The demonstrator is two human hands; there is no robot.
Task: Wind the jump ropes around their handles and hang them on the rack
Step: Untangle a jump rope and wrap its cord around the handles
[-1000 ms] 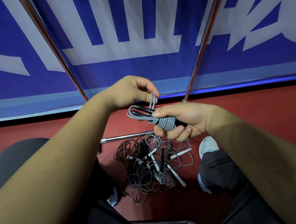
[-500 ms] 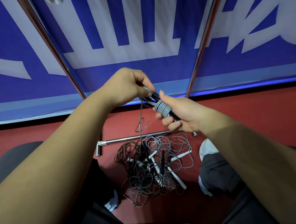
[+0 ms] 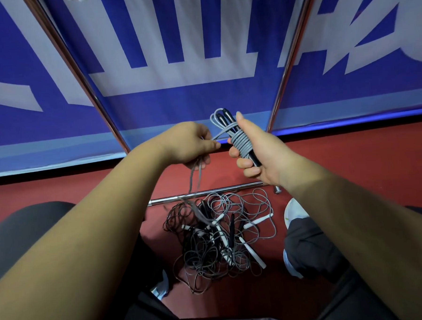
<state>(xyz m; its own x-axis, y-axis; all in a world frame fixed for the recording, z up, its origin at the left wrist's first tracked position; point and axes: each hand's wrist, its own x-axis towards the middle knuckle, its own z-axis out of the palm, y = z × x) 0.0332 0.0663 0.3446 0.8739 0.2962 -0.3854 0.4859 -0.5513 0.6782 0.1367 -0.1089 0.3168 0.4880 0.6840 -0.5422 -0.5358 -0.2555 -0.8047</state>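
My right hand (image 3: pixel 255 147) grips a pair of black handles (image 3: pixel 223 117) held upright, with several turns of grey jump rope (image 3: pixel 241 143) coiled round them. My left hand (image 3: pixel 190 142), just to the left, pinches the loose grey rope that leads off the coil. From that hand a doubled strand hangs down to the floor. Below, a tangled pile of jump ropes (image 3: pixel 218 235) with white and black handles lies on the red floor between my feet.
Two slanted chrome poles of the rack (image 3: pixel 289 55) rise at left and right in front of a blue and white banner (image 3: pixel 174 39). A chrome base bar (image 3: pixel 206 193) lies on the floor behind the pile. A chair edge shows at the bottom.
My right hand has tilted the wound handles upright and a little to the right. My left hand has dropped lower and pulled the loose rope out to the left.
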